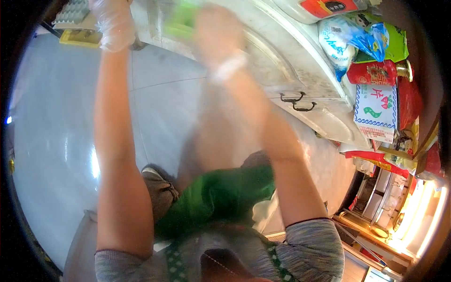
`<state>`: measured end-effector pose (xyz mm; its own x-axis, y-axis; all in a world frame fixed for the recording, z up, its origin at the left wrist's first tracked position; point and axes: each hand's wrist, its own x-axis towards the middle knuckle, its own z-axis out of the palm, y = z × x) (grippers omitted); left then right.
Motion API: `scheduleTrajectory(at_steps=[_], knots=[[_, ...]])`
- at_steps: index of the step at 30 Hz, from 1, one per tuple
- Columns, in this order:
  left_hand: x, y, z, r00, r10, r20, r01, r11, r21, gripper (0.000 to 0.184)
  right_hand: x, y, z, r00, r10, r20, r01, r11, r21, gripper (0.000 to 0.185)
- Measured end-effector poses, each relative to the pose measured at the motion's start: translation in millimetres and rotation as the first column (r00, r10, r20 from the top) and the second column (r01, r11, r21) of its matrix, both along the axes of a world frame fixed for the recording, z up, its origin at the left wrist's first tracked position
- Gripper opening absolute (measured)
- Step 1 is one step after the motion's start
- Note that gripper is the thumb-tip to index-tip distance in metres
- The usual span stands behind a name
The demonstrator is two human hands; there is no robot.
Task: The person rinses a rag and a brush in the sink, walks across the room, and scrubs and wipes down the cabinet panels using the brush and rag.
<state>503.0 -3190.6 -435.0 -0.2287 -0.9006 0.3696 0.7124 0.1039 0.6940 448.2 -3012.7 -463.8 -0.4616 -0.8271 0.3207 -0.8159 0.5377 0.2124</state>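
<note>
My left hand (112, 26), in a thin clear plastic glove, reaches to the top edge of the view at left, where its fingers are cut off. What it touches cannot be seen. My right hand (220, 35) is smeared by motion in front of the white cabinet (277, 51), with a white band at the wrist. A bright green flat thing (181, 19), blurred along with the hand, appears gripped at its left side. Its exact kind does not show.
Grey egg trays (71, 11) and a yellow tray (77, 37) lie at upper left. Dark handles (298, 101) stick out from the cabinet. Along its top stand a blue-and-white bag (336, 44), a red can (373, 73) and a white box (376, 108). Grey floor tiles (61, 117) stretch below.
</note>
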Motion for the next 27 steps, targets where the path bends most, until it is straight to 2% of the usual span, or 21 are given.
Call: scheduleTrajectory(at_steps=[2,3,4,5,6,8,9,10,11,12,13,15,16,18,19,20,22,23,24,26,27], knots=[[1,-7,-1,1.000,0.010,-0.011,-0.010,1.000,0.023,0.026,-35,118,-26,0.980,0.149,-0.129,-0.172,0.967,-0.189,0.029],[2,-10,-2,1.000,0.021,-0.018,-0.020,0.999,0.038,0.027,-31,161,-12,1.000,0.017,-0.015,-0.020,0.980,-0.197,0.041],[2,-9,0,0.998,0.057,-0.027,-0.055,0.994,0.090,0.027,-31,206,-4,0.981,-0.184,0.052,0.186,0.982,-0.029,0.047],[2,-3,5,0.995,0.094,-0.031,-0.089,0.986,0.138,0.028,-31,241,-7,0.923,-0.381,0.047,0.380,0.925,0.020,0.049],[1,-1,10,0.991,0.131,-0.041,-0.121,0.976,0.182,0.028,-37,243,-17,0.941,-0.338,0.029,0.339,0.940,-0.036,0.048],[-5,8,6,0.986,0.115,-0.120,-0.114,0.993,0.011,0.028,-40,249,-29,0.959,-0.283,-0.010,0.278,0.949,-0.147,0.046],[-6,-23,-21,0.997,-0.072,0.012,0.071,0.997,0.030,0.028,-48,219,-45,0.991,-0.095,-0.090,0.077,0.979,-0.190,0.042],[-8,-14,-20,0.999,-0.047,-0.012,0.047,0.999,0.000,0.030,-42,174,-50,0.984,-0.159,0.086,0.172,0.969,-0.177,0.034],[-11,-5,-18,0.999,-0.024,-0.036,0.023,0.999,-0.030,0.032,-32,128,-46,0.994,0.034,0.102,0.015,0.898,-0.439,0.029],[-16,-16,-29,0.997,0.055,0.062,-0.062,0.992,0.114,0.037,-21,83,-41,0.969,0.245,0.041,-0.163,0.753,-0.638,0.025],[-21,-12,-29,0.989,0.088,0.123,-0.101,0.990,0.102,0.038,-14,66,-28,0.985,0.170,-0.003,-0.144,0.826,-0.546,0.026],[-24,-29,-48,0.980,0.034,0.195,-0.024,0.998,-0.055,0.039,-8,51,-7,0.993,0.062,-0.098,-0.095,0.918,-0.386,0.028],[-23,-22,-37,0.985,-0.027,0.169,0.014,0.997,0.078,0.040,-10,59,-1,0.991,0.023,-0.129,-0.064,0.946,-0.317,0.029],[-24,-1,-21,0.991,0.046,0.122,-0.056,0.995,0.087,0.039,-25,145,-5,0.988,0.092,-0.120,-0.135,0.892,-0.431,0.041],[-24,2,-21,0.989,0.039,0.140,-0.051,0.996,0.079,0.038,-30,196,-9,0.987,-0.048,-0.154,-0.008,0.940,-0.341,0.046],[-28,1,-20,0.983,0.132,0.124,-0.138,0.990,0.041,0.037,-35,251,-12,0.986,-0.152,-0.064,0.132,0.961,-0.243,0.048],[-29,-10,-26,0.977,0.084,0.198,-0.088,0.996,0.014,0.039,-64,310,-33,0.960,-0.116,0.256,0.254,0.750,-0.611,0.049],[-29,-7,-27,0.977,0.126,0.171,-0.131,0.991,0.015,0.039,-60,310,-18,0.988,-0.153,-0.019,0.115,0.812,-0.572,0.050],[-31,-3,-27,0.977,0.152,0.151,-0.155,0.988,0.013,0.039,-50,314,-6,0.942,-0.174,-0.285,0.013,0.871,-0.490,0.051],[-36,10,-20,0.975,0.187,0.120,-0.197,0.978,0.076,0.037,-48,266,-19,0.976,-0.006,-0.218,-0.060,0.955,-0.292,0.036],[-35,16,-17,0.970,0.206,0.132,-0.220,0.971,0.097,0.035,-47,219,-29,0.965,0.080,-0.251,-0.186,0.883,-0.432,0.021]])
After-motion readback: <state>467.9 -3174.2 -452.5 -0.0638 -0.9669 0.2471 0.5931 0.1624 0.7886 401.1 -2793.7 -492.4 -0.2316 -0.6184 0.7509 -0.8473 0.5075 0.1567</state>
